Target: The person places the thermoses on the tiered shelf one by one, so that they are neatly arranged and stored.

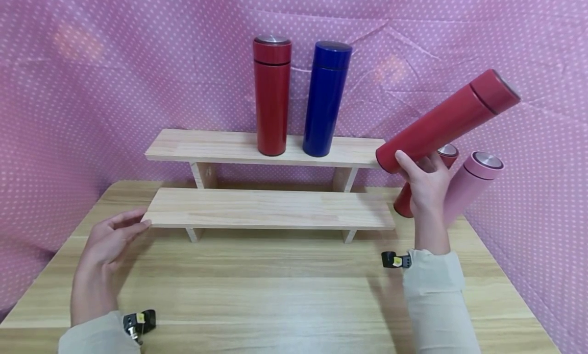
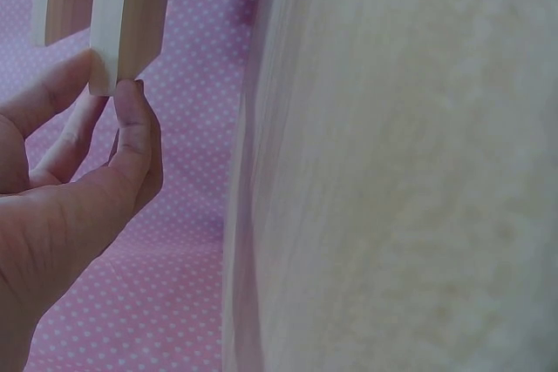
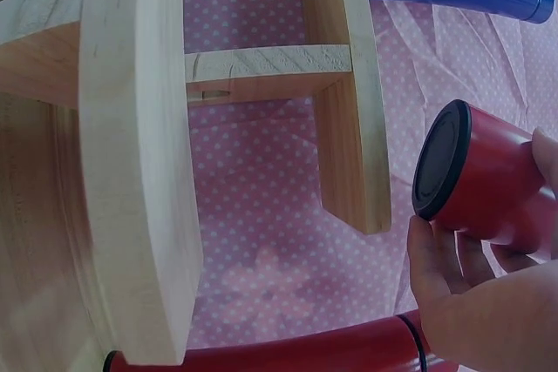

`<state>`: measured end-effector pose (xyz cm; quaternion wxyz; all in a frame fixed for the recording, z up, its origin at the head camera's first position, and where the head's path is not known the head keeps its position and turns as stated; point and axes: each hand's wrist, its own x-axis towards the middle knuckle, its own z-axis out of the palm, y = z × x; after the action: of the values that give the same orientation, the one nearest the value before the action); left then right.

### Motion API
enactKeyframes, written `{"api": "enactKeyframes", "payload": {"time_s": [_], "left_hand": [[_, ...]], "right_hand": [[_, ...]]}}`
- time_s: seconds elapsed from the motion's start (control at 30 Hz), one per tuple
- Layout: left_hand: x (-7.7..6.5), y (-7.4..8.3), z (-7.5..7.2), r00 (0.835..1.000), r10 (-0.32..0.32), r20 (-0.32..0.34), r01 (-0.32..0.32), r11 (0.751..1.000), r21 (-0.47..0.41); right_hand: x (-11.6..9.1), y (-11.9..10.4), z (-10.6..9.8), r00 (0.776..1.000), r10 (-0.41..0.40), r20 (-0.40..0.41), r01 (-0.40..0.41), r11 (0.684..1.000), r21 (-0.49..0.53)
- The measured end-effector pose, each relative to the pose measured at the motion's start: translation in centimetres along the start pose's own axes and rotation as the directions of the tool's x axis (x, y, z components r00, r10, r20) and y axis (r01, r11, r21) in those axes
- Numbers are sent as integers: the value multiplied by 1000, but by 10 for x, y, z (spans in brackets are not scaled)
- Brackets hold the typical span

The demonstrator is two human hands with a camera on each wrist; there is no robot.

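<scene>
Pale sleeves [image 1: 438, 298] nearest the lens, entering at the bottom corners of the head view. Right hand [image 1: 427, 183], right of centre, grips a red flask [image 1: 447, 121] near its base, fingers curled under, thumb on the near side. Flask tilts, lid to upper right; base just beside the right end of the upper shelf [image 1: 206, 144], apart from it in the right wrist view. Left hand [image 1: 107, 239], lower left, part closed, pinches the left end of the lower shelf [image 1: 271, 208].

Beyond: third red flask [image 1: 405, 201] and pink flask [image 1: 466, 183] behind the right hand; second red flask [image 1: 272, 98] and blue flask [image 1: 327, 98] upright on the upper shelf, top centre.

Risks, my judgement: a grip so low leaves the lid end heavy, so the flask could swing or slip. A low sweep left could knock the shelf end and topple the uprights.
</scene>
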<state>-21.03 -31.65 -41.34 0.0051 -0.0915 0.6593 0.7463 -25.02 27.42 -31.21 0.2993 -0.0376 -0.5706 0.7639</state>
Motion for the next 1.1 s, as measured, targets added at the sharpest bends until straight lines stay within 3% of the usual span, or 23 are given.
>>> {"api": "enactKeyframes", "payload": {"time_s": [0.1,0.53,0.8,1.1], "left_hand": [[0,0,0,1000,-1,2,1,1000,-2],[0,1,1,1000,-7,14,7,1000,-18],[1,0,1,1000,4,1,-4,999,-38],[1,0,0,1000,2,4,-2,1000,-5]], "right_hand": [[3,0,4,1000,-3,10,3,1000,8],[9,3,17,998,0,55,8,990,-140],[14,2,27,996,22,86,-9,990,-142],[21,5,35,995,20,101,17,936,-353]]}}
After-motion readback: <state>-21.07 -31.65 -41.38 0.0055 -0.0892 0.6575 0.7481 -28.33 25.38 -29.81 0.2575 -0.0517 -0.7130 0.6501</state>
